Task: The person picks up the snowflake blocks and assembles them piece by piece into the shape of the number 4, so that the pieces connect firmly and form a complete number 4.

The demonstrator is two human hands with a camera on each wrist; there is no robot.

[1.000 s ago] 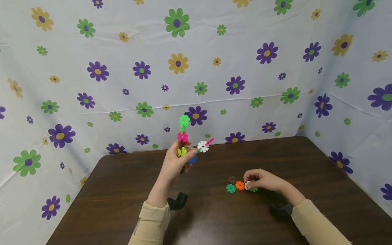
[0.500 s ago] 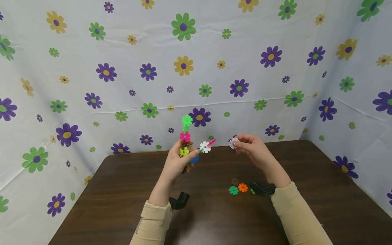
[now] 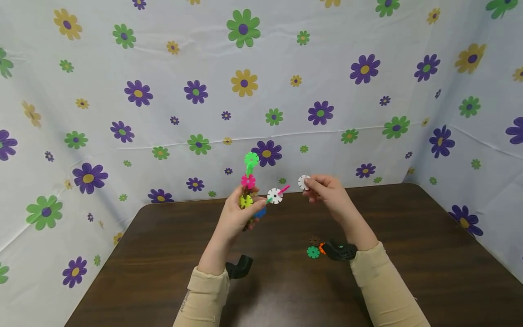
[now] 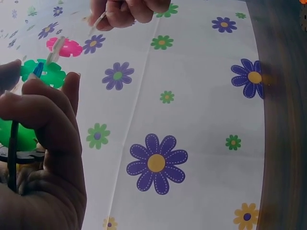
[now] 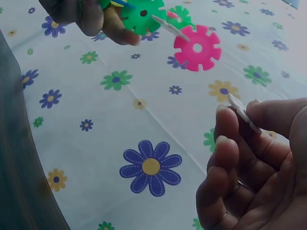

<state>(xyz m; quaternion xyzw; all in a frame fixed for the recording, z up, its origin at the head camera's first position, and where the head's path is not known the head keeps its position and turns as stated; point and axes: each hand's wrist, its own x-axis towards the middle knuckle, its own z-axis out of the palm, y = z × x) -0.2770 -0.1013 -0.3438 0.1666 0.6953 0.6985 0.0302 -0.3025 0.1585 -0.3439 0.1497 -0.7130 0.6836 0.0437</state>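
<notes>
Plastic discs (image 5: 209,51); glossy wood table (image 3: 282,293)

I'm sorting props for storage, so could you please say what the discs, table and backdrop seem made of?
Discs: probably moulded plastic, smooth, from the solid colour and crisp notches. Table: wood or laminate, softly shiny; grain streaks and a glare show. Backdrop: fabric or thin plastic sheet, apparently matte, given the creases.

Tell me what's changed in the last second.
The right hand has lifted the loose white disc off the table and carried it up and leftward, pinched, near the linked discs but not touching them. The left hand stays about where it was, gripping the linked discs; the dark green disc and brown disc still lie on the table.
</notes>
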